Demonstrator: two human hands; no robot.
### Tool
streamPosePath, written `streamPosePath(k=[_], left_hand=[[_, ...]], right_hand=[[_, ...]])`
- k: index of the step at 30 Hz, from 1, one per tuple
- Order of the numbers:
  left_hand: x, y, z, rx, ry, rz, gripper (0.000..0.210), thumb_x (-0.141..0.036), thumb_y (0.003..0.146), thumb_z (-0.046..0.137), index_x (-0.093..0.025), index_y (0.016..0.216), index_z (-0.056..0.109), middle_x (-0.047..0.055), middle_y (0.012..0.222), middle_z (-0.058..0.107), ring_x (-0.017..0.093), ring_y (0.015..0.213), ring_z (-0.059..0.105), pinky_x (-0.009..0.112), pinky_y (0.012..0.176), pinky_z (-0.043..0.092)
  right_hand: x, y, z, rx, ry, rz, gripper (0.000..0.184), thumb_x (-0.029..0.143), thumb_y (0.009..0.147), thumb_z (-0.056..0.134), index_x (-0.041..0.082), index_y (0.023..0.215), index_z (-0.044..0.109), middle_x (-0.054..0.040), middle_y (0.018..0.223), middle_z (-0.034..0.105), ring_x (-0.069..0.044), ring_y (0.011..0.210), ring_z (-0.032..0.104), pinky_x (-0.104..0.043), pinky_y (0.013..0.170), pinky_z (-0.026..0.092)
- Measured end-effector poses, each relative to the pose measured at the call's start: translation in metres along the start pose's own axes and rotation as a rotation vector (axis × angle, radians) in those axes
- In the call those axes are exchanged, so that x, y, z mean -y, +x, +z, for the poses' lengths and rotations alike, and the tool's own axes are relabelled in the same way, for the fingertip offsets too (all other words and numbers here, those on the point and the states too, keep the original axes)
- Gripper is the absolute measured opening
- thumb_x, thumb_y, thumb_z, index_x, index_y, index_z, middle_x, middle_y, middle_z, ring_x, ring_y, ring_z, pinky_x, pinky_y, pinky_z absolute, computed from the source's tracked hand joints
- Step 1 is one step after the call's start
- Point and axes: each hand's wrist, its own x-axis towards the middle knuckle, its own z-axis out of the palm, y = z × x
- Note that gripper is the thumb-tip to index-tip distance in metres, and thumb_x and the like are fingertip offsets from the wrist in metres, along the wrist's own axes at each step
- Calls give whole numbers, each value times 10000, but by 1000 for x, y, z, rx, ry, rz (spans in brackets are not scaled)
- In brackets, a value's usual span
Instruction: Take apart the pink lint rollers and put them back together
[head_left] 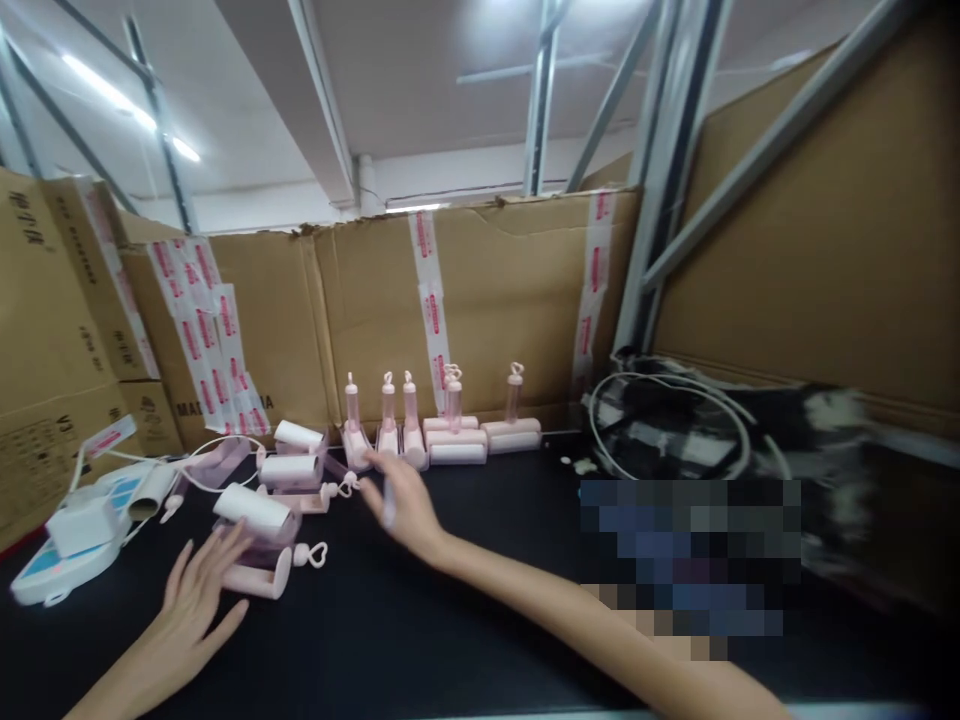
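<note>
My left hand (196, 605) is open, fingers spread, its fingertips at the nearest lint roller (253, 510), which has a white roll and a pale pink body. A pink handle with a heart-shaped loop (318, 555) lies beside that roller. Behind it lie more rollers with white rolls (289, 470). My right hand (409, 510) reaches over the table, fingers apart, close to the leftmost upright pink roller (352, 425). A pale patch shows by its palm; I cannot make out what it is. Several pink rollers (454, 430) stand in a row with handles up.
A white power strip (71, 560) with a plugged-in adapter and cables lies at left. Cardboard walls (495, 300) close off the back. Coiled white cable (667, 420) and dark bundled material stand at right by a metal post (637, 300). A pixelated patch hides part of the right side.
</note>
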Motion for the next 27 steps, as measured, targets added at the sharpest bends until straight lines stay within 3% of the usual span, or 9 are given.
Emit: streamPosePath(k=[3, 6, 9, 11, 12, 15, 19, 22, 27], left_hand=[[1, -3, 1, -99, 3, 29, 719, -358, 837, 480, -186, 1426, 105, 122, 1420, 357, 279, 1342, 228, 524, 1077, 150], [-14, 4, -13, -230, -27, 23, 727, -371, 809, 513, -179, 1413, 156, 145, 1426, 336, 306, 1334, 237, 544, 1069, 154], [-51, 23, -38, -377, -157, 105, 648, -290, 806, 520, -227, 1376, 217, 121, 1441, 313, 284, 1308, 298, 533, 1058, 205], [-85, 41, -54, -403, -263, 305, 613, -230, 793, 538, -263, 1341, 264, 89, 1391, 399, 253, 1277, 353, 500, 1055, 243], [-103, 52, -60, -351, -315, 404, 601, -203, 783, 553, -278, 1318, 289, 76, 1355, 446, 241, 1257, 382, 487, 1055, 255], [-151, 88, -67, -217, -518, 455, 570, -192, 782, 563, -292, 1283, 309, 65, 1308, 492, 222, 1236, 406, 456, 1050, 286], [-192, 133, -48, -37, -935, 159, 553, -273, 800, 562, -230, 1288, 305, 119, 1332, 414, 240, 1249, 385, 441, 1039, 332], [-207, 157, -22, 1, -1197, -37, 548, -299, 790, 587, -212, 1260, 318, 124, 1283, 433, 242, 1220, 418, 454, 1046, 314], [-203, 171, 17, 109, -1357, -191, 705, -302, 677, 714, -163, 1242, 315, 129, 1144, 496, 238, 1038, 539, 420, 911, 439]], right_hand=[[-58, 10, -64, -189, -89, 174, 369, 302, 860, 444, 181, 1208, 446, -103, 1204, 559, -212, 1115, 506, -357, 950, 372], [-119, 26, -114, -358, -186, 401, 573, 403, 841, 451, 109, 1307, 295, -198, 1334, 418, -270, 1231, 393, -421, 983, 318], [-163, 37, -135, -365, -242, 610, 704, 480, 721, 591, 75, 1251, 367, -248, 1216, 514, -335, 1119, 493, -446, 885, 385], [-178, 39, -137, -307, -251, 677, 566, 448, 663, 653, 119, 1100, 508, -178, 1035, 634, -304, 963, 588, -396, 797, 433], [-181, 38, -138, -282, -254, 690, 461, 425, 662, 657, 143, 1011, 553, -138, 954, 664, -278, 893, 611, -368, 760, 443], [-174, 33, -145, -270, -275, 677, 267, 401, 720, 597, 175, 860, 582, -89, 852, 674, -244, 795, 620, -331, 694, 438], [-136, 25, -166, -288, -297, 556, 307, 467, 763, 541, 196, 907, 567, -79, 877, 653, -248, 809, 599, -336, 700, 416], [-99, 14, -164, -170, -221, 400, 313, 498, 767, 542, 198, 851, 570, -39, 792, 647, -202, 744, 596, -288, 674, 427], [-56, -18, -124, 52, -11, 254, 291, 472, 791, 543, 182, 764, 554, 11, 626, 606, -136, 573, 575, -225, 558, 442]])
